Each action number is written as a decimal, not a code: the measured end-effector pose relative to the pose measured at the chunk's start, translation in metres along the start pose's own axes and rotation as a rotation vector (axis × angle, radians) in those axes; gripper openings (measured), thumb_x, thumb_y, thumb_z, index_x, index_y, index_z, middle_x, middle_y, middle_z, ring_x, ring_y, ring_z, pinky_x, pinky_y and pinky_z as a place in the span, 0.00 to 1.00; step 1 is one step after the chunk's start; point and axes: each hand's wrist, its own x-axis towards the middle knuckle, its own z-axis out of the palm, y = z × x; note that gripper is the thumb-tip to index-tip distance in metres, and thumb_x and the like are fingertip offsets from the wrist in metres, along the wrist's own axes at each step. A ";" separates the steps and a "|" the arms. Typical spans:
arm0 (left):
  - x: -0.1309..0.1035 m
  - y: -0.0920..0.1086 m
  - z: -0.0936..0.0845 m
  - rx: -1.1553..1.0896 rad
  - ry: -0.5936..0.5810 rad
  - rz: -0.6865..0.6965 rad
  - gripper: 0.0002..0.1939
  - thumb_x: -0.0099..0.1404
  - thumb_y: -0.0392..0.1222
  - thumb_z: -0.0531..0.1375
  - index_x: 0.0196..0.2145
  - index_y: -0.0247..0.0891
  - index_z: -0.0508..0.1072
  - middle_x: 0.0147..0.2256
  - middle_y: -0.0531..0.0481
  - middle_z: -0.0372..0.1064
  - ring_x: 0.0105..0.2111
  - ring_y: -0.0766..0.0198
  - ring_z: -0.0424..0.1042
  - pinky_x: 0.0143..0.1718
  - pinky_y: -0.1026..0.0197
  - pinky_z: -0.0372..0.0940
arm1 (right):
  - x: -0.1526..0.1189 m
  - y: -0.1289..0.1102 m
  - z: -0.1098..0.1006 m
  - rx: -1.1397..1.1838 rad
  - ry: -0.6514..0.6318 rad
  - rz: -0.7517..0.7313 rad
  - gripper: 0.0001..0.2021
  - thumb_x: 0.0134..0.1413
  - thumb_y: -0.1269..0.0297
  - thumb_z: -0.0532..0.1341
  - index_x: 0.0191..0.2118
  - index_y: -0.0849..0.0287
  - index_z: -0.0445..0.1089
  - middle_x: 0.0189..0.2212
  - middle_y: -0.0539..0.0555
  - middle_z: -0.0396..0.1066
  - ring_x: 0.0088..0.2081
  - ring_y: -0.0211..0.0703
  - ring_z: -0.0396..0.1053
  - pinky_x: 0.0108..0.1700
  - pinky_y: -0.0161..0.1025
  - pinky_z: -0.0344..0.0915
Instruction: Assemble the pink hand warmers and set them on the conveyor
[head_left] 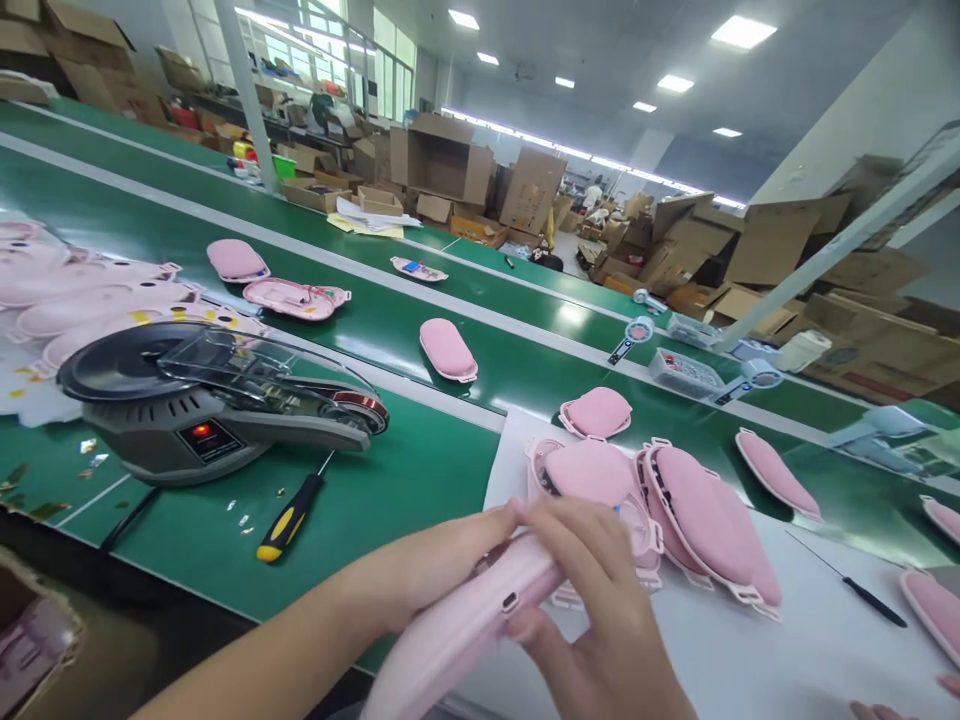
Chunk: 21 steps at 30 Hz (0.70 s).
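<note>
A pink plastic casing (465, 625), with a small dark port in its side, is held tilted close to me at the bottom middle. My left hand (442, 560) lies along its far side, fingers partly hidden behind it. My right hand (600, 610) grips its upper end, thumb on the near side and fingers over the top. Just beyond my hands, several pink padded casings (705, 510) are piled on a white sheet (750, 640). A yellow-and-black screwdriver (291, 520) lies on the green bench left of my hands.
A tape dispenser (217, 400) with a lit red light stands at left beside stacked pink shells (97, 290). More casings (448, 350) lie along the green belt. A thin black screwdriver (874, 600) lies at right. Another person's fingers (876, 711) show bottom right.
</note>
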 end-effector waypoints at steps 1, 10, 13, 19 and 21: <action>-0.005 0.004 -0.005 0.092 0.004 -0.054 0.29 0.64 0.63 0.49 0.43 0.35 0.73 0.35 0.49 0.69 0.36 0.61 0.67 0.39 0.60 0.62 | -0.006 0.003 0.000 0.014 -0.057 0.026 0.16 0.63 0.53 0.55 0.47 0.61 0.67 0.39 0.57 0.71 0.42 0.45 0.67 0.42 0.43 0.63; -0.028 -0.051 -0.016 1.300 0.606 0.361 0.15 0.68 0.39 0.48 0.43 0.44 0.73 0.42 0.45 0.71 0.43 0.53 0.68 0.42 0.52 0.65 | -0.081 -0.006 0.054 -0.259 0.090 0.351 0.10 0.65 0.63 0.53 0.44 0.63 0.66 0.37 0.58 0.68 0.41 0.46 0.63 0.45 0.43 0.57; -0.017 -0.088 -0.010 1.441 0.813 0.546 0.14 0.67 0.34 0.48 0.46 0.40 0.69 0.46 0.41 0.67 0.49 0.52 0.64 0.46 0.50 0.64 | -0.086 -0.007 0.057 -0.258 0.031 0.384 0.11 0.66 0.65 0.50 0.48 0.65 0.64 0.42 0.61 0.67 0.46 0.49 0.62 0.49 0.44 0.57; 0.001 -0.100 -0.006 1.353 0.910 0.732 0.14 0.63 0.28 0.50 0.44 0.39 0.67 0.38 0.47 0.69 0.39 0.58 0.62 0.41 0.53 0.58 | -0.081 -0.004 0.064 -0.315 0.056 0.388 0.08 0.64 0.71 0.51 0.45 0.62 0.66 0.38 0.58 0.69 0.40 0.47 0.63 0.44 0.45 0.55; 0.007 -0.095 -0.005 1.292 0.951 0.714 0.13 0.63 0.29 0.50 0.41 0.40 0.68 0.37 0.48 0.69 0.38 0.57 0.62 0.39 0.53 0.56 | -0.077 -0.003 0.068 -0.319 0.105 0.441 0.09 0.62 0.74 0.51 0.43 0.60 0.66 0.36 0.57 0.70 0.38 0.47 0.63 0.42 0.45 0.55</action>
